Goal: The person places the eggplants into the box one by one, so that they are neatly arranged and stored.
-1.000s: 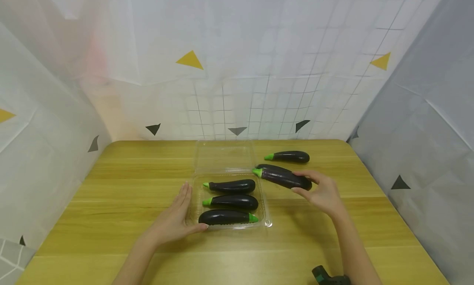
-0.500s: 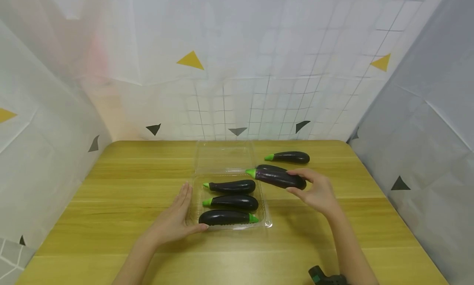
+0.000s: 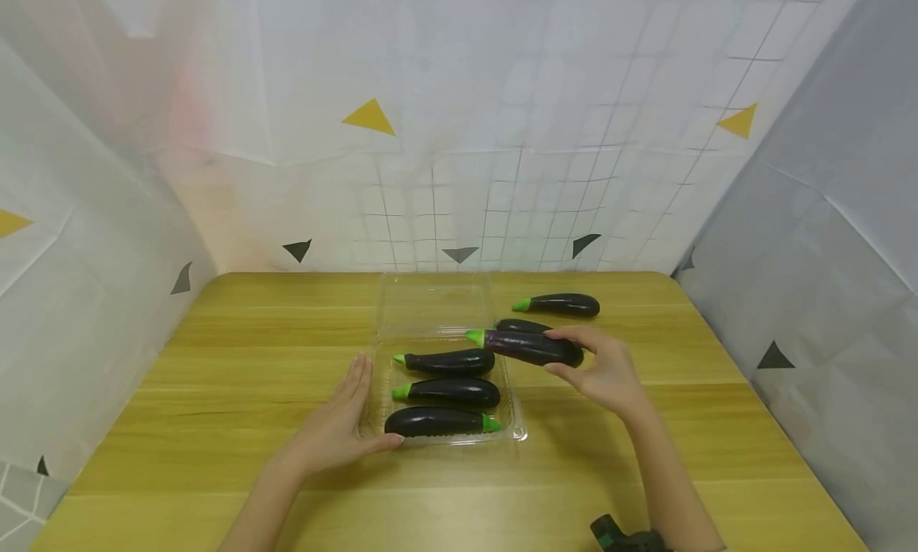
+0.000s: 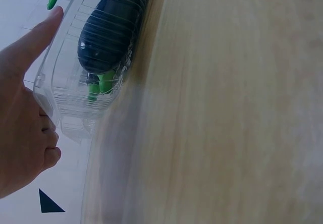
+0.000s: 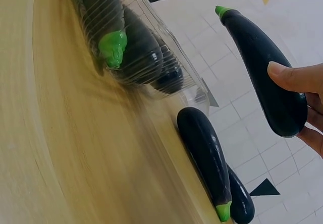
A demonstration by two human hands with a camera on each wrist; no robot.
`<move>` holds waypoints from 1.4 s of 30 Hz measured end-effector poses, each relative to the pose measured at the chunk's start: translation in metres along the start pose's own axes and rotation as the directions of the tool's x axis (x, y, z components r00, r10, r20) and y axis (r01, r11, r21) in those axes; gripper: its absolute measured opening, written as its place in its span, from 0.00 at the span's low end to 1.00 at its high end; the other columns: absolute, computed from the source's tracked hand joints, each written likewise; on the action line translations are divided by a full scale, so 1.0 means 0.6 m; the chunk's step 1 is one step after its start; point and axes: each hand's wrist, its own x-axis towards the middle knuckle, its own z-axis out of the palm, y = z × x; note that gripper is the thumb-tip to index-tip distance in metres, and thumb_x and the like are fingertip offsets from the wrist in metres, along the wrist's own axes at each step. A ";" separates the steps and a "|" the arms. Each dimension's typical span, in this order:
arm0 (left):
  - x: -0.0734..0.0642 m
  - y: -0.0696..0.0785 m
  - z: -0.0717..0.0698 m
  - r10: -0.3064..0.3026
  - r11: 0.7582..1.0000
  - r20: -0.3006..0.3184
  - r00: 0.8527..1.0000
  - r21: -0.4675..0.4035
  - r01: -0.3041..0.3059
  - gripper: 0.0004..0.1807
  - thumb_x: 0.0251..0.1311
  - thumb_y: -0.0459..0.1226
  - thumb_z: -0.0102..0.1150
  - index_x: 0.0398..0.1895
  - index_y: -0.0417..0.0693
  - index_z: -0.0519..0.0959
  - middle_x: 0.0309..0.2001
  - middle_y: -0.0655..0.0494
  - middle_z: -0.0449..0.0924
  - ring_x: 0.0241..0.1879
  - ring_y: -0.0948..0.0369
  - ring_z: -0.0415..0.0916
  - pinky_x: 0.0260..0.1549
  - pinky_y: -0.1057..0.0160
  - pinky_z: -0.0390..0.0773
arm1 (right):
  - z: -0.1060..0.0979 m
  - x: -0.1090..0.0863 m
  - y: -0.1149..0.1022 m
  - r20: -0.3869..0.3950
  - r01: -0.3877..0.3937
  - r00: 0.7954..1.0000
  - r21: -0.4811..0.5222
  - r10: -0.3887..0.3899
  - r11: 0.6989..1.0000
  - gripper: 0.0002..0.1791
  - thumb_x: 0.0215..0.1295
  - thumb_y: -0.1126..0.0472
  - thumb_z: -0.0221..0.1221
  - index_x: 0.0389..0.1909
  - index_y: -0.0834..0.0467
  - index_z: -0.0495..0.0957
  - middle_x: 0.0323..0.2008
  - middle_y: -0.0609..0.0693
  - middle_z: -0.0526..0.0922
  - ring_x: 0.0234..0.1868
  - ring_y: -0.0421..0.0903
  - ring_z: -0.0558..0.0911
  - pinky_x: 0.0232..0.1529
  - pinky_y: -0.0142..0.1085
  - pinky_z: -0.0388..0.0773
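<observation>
My right hand (image 3: pixel 606 373) holds an eggplant (image 3: pixel 522 346) by its thick end, thumb on one side and fingers on the other. Its green stem points left, over the back right of a clear plastic container (image 3: pixel 515 405). Within the container lie three eggplants in a row; the front one (image 3: pixel 433 420) has its stem to the right, the other two to the left. My left hand (image 3: pixel 335 424) rests against the container's left side with fingers extended, the thumb along its front edge. In the left wrist view the thumb (image 4: pixel 35 40) lies straight at the rim.
The container's hinged lid (image 3: pixel 435 307) lies folded back behind it. Right of the lid, one eggplant (image 3: pixel 565 304) lies on the wooden table (image 3: pixel 237 393), and another (image 3: pixel 522 326) is partly hidden behind the held one. White sheeting (image 3: pixel 459 138) surrounds the table.
My right hand has moved left with the eggplant, bringing its stem over the container's back right corner. The left hand and the container have stayed in place.
</observation>
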 end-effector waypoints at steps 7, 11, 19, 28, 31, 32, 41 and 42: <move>0.001 0.000 0.001 -0.005 1.000 0.004 1.000 0.007 0.005 0.67 0.49 0.69 0.59 0.76 0.39 0.34 0.76 0.43 0.27 0.73 0.44 0.34 0.66 0.41 0.51 | 0.008 0.003 0.000 -0.001 0.009 1.000 -0.014 -0.009 1.000 0.24 0.44 0.61 0.76 0.46 0.49 0.84 0.46 0.43 0.84 0.48 0.45 0.82 0.46 0.44 0.80; 0.001 0.001 0.001 -0.005 1.000 0.006 1.000 0.004 0.005 0.67 0.49 0.68 0.59 0.76 0.39 0.34 0.76 0.43 0.27 0.73 0.45 0.33 0.66 0.41 0.50 | 0.013 0.005 -0.002 -0.006 0.028 1.000 -0.005 -0.028 1.000 0.24 0.43 0.62 0.76 0.46 0.50 0.84 0.46 0.43 0.85 0.48 0.46 0.82 0.46 0.44 0.79; 0.001 -0.001 0.003 -0.004 1.000 0.005 1.000 0.002 0.004 0.67 0.49 0.68 0.59 0.76 0.38 0.34 0.76 0.43 0.26 0.73 0.44 0.33 0.66 0.41 0.51 | 0.020 0.008 -0.007 0.000 0.056 0.998 0.024 -0.056 0.998 0.24 0.42 0.64 0.77 0.45 0.51 0.84 0.46 0.45 0.85 0.48 0.48 0.82 0.47 0.45 0.79; 0.001 0.000 0.002 -0.002 1.000 0.002 1.000 -0.004 0.002 0.67 0.49 0.68 0.60 0.76 0.38 0.35 0.76 0.42 0.27 0.74 0.45 0.32 0.66 0.41 0.52 | 0.031 0.013 -0.018 0.027 0.075 0.997 0.031 -0.076 0.997 0.24 0.44 0.63 0.76 0.46 0.50 0.84 0.46 0.45 0.85 0.48 0.47 0.82 0.46 0.46 0.80; 0.001 0.000 0.002 -0.001 1.000 0.001 1.000 0.000 0.001 0.67 0.49 0.68 0.59 0.76 0.38 0.35 0.76 0.42 0.27 0.74 0.46 0.32 0.66 0.41 0.52 | 0.036 0.015 -0.019 0.031 0.084 0.996 0.027 -0.085 0.996 0.24 0.45 0.62 0.76 0.46 0.51 0.84 0.46 0.45 0.85 0.48 0.47 0.82 0.47 0.45 0.80; 0.001 0.000 0.002 -0.001 1.000 0.002 1.000 0.001 0.001 0.67 0.49 0.68 0.59 0.76 0.38 0.35 0.76 0.42 0.27 0.74 0.46 0.32 0.66 0.41 0.52 | 0.037 0.016 -0.021 0.031 0.087 0.996 0.027 -0.088 0.996 0.24 0.44 0.62 0.76 0.46 0.51 0.84 0.46 0.45 0.85 0.48 0.47 0.82 0.47 0.45 0.80; 0.001 -0.002 0.002 -0.004 1.000 0.004 1.000 -0.003 0.004 0.67 0.49 0.69 0.59 0.76 0.39 0.35 0.76 0.43 0.26 0.74 0.46 0.32 0.66 0.41 0.52 | 0.049 0.021 -0.029 0.050 0.103 0.993 0.033 -0.105 0.994 0.24 0.44 0.62 0.76 0.46 0.50 0.84 0.46 0.44 0.85 0.49 0.47 0.82 0.49 0.45 0.79; 0.001 -0.002 0.002 -0.004 1.000 0.003 1.000 -0.004 0.004 0.67 0.48 0.69 0.59 0.76 0.39 0.35 0.76 0.43 0.26 0.74 0.46 0.32 0.66 0.41 0.52 | 0.050 0.022 -0.029 0.055 0.104 0.993 0.036 -0.106 0.994 0.24 0.45 0.62 0.76 0.46 0.50 0.84 0.46 0.44 0.85 0.49 0.47 0.82 0.49 0.45 0.79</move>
